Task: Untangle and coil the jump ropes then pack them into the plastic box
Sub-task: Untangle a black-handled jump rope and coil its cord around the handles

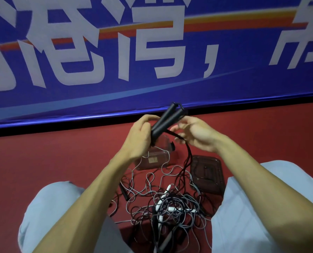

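My left hand [138,137] grips two black jump-rope handles [167,117] held side by side, pointing up and to the right. My right hand [195,134] pinches the black rope [187,157] just below the handles; the rope hangs down into a tangled pile of black, grey and white ropes [166,205] on the red floor between my knees. White handles [165,193] lie in the pile. The clear plastic box [153,160] stands on the floor under my left hand, partly hidden by it. Its dark lid [207,172] lies to the right.
A blue banner with large white characters [115,52] rises along the far edge of the red floor [51,157]. My knees in light trousers [261,207] flank the pile on both sides. A loose black handle [124,193] lies at the pile's left.
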Available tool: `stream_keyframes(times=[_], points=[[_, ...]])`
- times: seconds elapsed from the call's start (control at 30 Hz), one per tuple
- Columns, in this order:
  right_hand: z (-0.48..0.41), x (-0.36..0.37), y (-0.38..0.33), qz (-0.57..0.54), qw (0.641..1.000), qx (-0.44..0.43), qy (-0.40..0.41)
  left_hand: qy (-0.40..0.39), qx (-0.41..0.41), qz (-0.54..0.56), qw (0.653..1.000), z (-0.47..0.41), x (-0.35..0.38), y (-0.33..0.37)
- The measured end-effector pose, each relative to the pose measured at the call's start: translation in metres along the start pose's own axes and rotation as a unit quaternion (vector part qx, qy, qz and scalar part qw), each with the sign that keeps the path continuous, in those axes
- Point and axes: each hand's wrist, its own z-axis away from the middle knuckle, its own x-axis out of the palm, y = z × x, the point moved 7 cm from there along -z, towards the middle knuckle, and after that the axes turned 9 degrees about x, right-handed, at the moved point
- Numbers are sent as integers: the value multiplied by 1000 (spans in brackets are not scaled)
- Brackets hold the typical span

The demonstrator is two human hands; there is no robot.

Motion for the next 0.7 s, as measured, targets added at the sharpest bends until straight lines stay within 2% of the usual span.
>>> stream_keyframes(times=[0.1, 0.2, 0.23, 0.33, 0.4, 0.5, 0.63, 0.7], points=[[7, 25, 5, 126, 989, 20, -77, 54, -53, 55, 996, -4, -13, -11], [16, 40, 11, 289, 950, 32, -118, 78, -99, 60, 990, -4, -16, -27], [20, 44, 12, 359, 924, 30, -128, 87, -110, 59, 988, -4, -17, -31], [26, 46, 12, 572, 813, -32, -103, 98, -152, 90, 979, -3, -16, -43], [29, 46, 7, 606, 789, -70, -78, 94, -168, 44, 980, -3, -17, -49], [34, 54, 1, 603, 785, -125, -74, 79, -167, -86, 979, -3, -23, -54], [44, 63, -10, 645, 725, -240, -34, 2, -178, -213, 961, 1, -14, -57], [46, 61, -18, 642, 715, -278, 4, -47, -169, -253, 951, 3, -5, -59]])
